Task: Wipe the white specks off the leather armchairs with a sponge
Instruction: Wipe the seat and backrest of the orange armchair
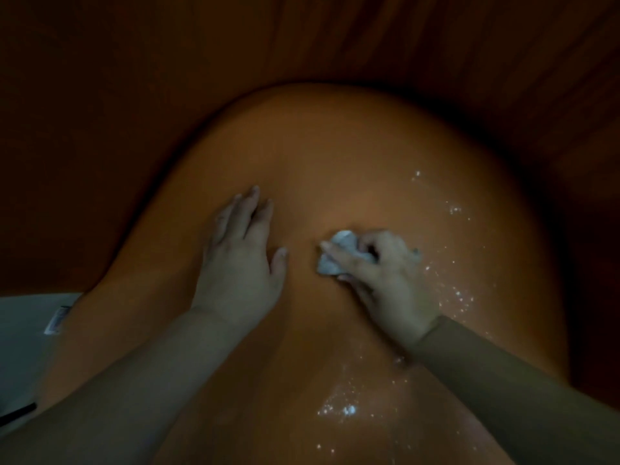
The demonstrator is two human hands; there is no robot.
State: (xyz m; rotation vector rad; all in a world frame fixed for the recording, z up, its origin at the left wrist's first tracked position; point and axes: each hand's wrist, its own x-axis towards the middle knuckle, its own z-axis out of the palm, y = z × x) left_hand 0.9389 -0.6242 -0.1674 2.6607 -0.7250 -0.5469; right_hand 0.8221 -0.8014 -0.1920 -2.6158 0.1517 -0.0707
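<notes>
Pressing sponge (339, 253): right hand (385, 273) curled | left hand (241, 260) flat on armchair (335, 146)

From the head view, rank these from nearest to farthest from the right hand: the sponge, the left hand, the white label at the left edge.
1. Sponge: gripped in the right hand itself, on the armchair leather.
2. Left hand: flat on the leather, just left of the sponge.
3. White label: far left edge, on the pale surface.

pale surface (23, 333), lower left | label (57, 319) | dark strip (18, 412)

Right hand (385, 270) gripping sponge (335, 255)
</notes>
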